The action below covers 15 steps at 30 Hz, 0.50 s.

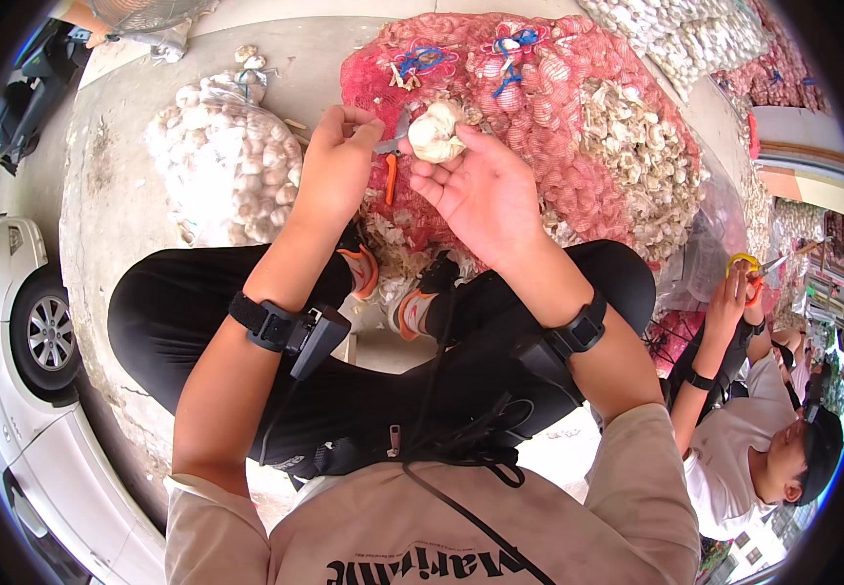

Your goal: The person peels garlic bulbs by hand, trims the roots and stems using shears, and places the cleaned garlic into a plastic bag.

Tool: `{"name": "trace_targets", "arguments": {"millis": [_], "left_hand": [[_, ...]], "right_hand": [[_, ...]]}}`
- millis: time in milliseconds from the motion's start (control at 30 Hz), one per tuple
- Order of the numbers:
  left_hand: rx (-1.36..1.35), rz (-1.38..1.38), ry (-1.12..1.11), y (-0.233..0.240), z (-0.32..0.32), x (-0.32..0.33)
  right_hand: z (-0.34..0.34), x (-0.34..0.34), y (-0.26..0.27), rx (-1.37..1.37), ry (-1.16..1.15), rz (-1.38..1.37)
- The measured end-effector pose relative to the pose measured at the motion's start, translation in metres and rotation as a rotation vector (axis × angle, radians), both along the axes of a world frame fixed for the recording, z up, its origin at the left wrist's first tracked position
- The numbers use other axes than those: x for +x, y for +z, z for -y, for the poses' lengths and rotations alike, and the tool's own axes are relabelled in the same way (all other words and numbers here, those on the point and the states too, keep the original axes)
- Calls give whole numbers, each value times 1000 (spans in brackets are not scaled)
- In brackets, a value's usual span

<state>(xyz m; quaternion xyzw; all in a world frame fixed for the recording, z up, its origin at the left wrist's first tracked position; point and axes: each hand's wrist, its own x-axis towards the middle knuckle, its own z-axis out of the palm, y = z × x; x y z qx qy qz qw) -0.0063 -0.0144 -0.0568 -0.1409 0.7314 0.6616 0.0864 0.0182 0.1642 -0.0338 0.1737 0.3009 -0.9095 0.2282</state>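
My right hand point(484, 186), palm up, holds a pale garlic bulb point(436, 131) between thumb and fingers. Left of the bulb is my left hand point(341, 157), its thumb and fingertips drawn together. Grey metal shows at those fingertips, but I cannot tell whether they grip it or it lies behind them. An orange tool handle point(391, 179) shows below the metal, over the red netting; it looks like part of scissors, partly hidden. Directly beyond my hands lies a large red mesh sack point(539, 131) of garlic. Loose, dry garlic skins point(392, 238) lie near my shoes.
A clear plastic bag point(231, 161) full of garlic bulbs stands on the concrete at left. Trimmed garlic pieces point(634, 168) cover the sack's right part. At right a co-worker's hand point(732, 296) holds yellow-and-orange scissors point(758, 270). A white car point(34, 351) is parked at far left.
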Motion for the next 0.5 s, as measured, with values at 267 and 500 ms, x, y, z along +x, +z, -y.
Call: {"name": "trace_targets", "arguments": {"millis": [267,500], "left_hand": [[58,-224,-182,24,-28,20],[-192,-318,-172,19,-24,22]], "right_hand": [[8,11,1,-16,71,-60],[4,21,-15,129,230,-241]]}}
